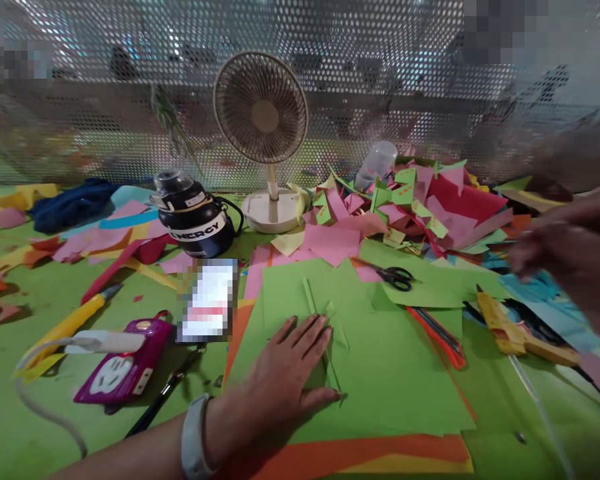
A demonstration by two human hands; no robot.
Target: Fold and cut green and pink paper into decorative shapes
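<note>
My left hand [295, 367] lies flat with fingers stretched out on a stack of green paper sheets [395, 373]. Under and beside its fingers is a narrow folded green paper strip [309, 297], partly covered by the hand. My right hand [570, 247] is raised at the right edge, smeared by motion, so its fingers do not show clearly. Below it lies a yellow glue gun [500, 323] with a clear glue stick [540, 407]. An orange utility knife [437, 337] and black-handled scissors [399, 277] rest at the right of the sheets.
Behind stand a white fan [265, 117] and a black bottle [195, 223], with a heap of paper scraps [405, 200] to their right. On the left lie a phone [209, 300], a purple power bank [125, 363] with a cable, and a yellow pen-like tool [70, 323].
</note>
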